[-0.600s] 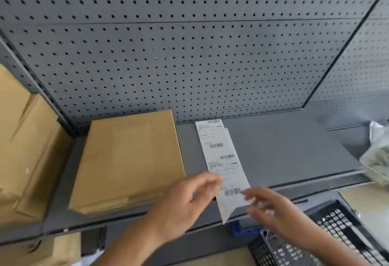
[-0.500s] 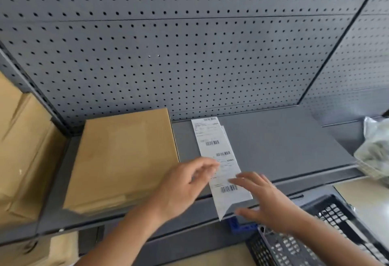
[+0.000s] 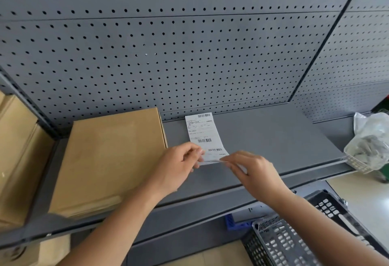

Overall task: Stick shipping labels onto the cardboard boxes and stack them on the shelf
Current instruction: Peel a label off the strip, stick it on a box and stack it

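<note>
Grey metal shelf [image 3: 273,139] in front of us, and nearest, low on the right, sit a pale perforated basket [image 3: 280,242] and a black basket [image 3: 328,204] behind it. Up from there, our left hand [image 3: 179,166] pinches the near left corner of the shipping label [image 3: 203,131], and our right hand [image 3: 254,173], a little blurred, pinches the same near edge from the other side. That end is lifted; the rest of the label lies flat on the shelf, just right of a cardboard box [image 3: 109,160]. More boxes [image 3: 19,150] stand far left, a plastic bag [image 3: 370,139] far right, pegboard [image 3: 189,55] behind.
</note>
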Demonstrator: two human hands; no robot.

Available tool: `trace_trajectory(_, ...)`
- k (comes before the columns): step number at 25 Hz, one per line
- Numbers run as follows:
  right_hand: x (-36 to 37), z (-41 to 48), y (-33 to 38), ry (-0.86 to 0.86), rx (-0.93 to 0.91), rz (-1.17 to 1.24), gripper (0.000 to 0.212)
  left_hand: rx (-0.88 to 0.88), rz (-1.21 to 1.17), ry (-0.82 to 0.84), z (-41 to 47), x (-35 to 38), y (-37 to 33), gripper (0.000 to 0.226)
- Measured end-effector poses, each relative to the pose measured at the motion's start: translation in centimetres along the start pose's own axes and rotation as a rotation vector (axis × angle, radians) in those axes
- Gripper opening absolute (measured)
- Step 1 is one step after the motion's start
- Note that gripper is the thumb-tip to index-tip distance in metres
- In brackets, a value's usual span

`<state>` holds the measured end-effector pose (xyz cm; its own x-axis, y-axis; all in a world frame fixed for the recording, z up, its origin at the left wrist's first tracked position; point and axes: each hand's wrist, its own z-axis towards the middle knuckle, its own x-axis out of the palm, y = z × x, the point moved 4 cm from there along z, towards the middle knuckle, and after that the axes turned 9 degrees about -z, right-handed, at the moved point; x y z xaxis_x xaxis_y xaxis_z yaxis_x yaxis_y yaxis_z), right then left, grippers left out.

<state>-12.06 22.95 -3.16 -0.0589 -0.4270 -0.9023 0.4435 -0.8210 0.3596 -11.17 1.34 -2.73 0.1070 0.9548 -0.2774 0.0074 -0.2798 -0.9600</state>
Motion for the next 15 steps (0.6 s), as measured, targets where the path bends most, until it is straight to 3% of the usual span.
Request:
trace_trajectory(3, -1.8, 1.3, 0.4, -0.130, 0.083, 0.154, 0.007, -0.063, -0.065, -0.041, 0.5, 0.1, -0.4, 0.031)
trace_trajectory(9, -3.4, 2.5, 2.4, -0.128, 0.147, 0.412, 0.016, -0.216, -0.351, -0.067, 0.8, -0.8, -1.2, 0.046)
trace_trajectory(15, -3.3, 1.9, 5.5, -0.263, -0.132, 0.314, 0.018, -0.333, -0.466, -0.047, 1.2, -1.7, -1.3, 0.060)
